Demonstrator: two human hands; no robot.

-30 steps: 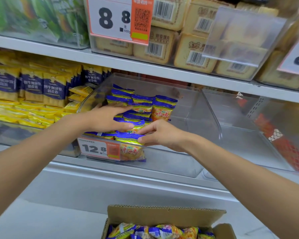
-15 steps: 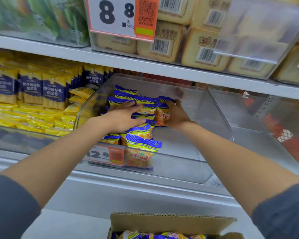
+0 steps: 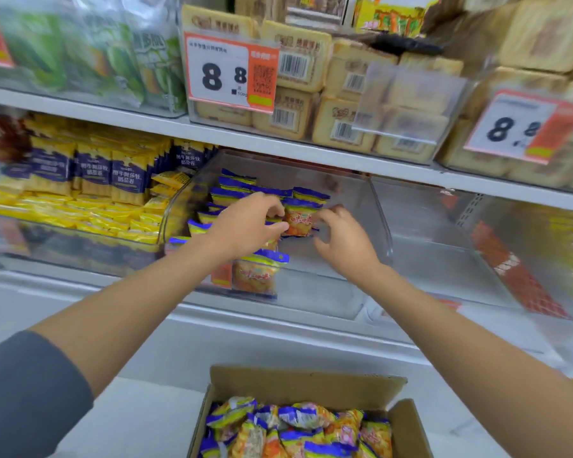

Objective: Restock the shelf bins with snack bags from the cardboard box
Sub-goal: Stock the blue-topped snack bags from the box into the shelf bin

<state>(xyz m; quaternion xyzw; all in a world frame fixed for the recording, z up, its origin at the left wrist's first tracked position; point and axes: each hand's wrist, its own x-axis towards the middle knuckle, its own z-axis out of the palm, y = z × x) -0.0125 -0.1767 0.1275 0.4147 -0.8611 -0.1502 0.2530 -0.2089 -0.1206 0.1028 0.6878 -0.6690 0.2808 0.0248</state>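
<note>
- Right of your right hand [image 3: 343, 241], the floor of the clear bin [image 3: 318, 292] lies bare up to its side wall.
- Left of it, stacked snack bags [image 3: 235, 190] fill the bin around your left hand [image 3: 245, 226].
- Above both hands, the shelf edge [image 3: 278, 150] caps the opening.

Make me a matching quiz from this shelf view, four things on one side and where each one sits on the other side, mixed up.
Things:
1. cardboard box
2. clear bin
3. biscuit packs
4. yellow-and-blue packs

Places:
A. upper shelf
B. middle shelf, left
C. below the shelves, bottom of view
D. middle shelf, centre

Pairs: 1-C, 2-D, 3-A, 4-B
</note>
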